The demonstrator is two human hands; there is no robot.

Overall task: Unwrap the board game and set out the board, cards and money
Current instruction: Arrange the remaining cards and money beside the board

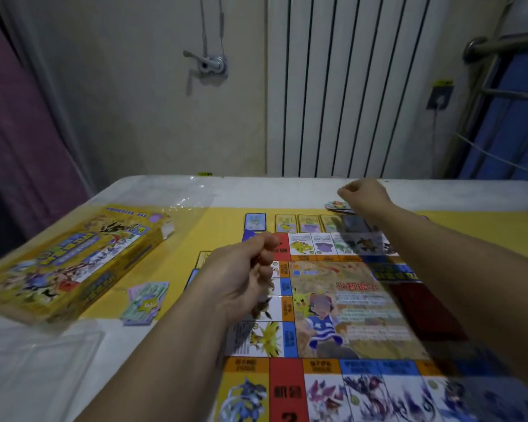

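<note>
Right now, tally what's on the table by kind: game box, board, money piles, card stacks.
Game box: 1
Game board: 1
Paper money pile: 1
Card stack: 1
Total: 4
Single cards along the board's edges are not counted, because the forearms cover part of those rows.

Light is coming in dim and flat, leaving a greyish cast. Motion blur is smearing the board [363, 300] toward the lower right; glare is flaring off the plastic wrap [182, 193]. Wide-angle distortion is bending the radiator [348, 86] and frame edges.
</note>
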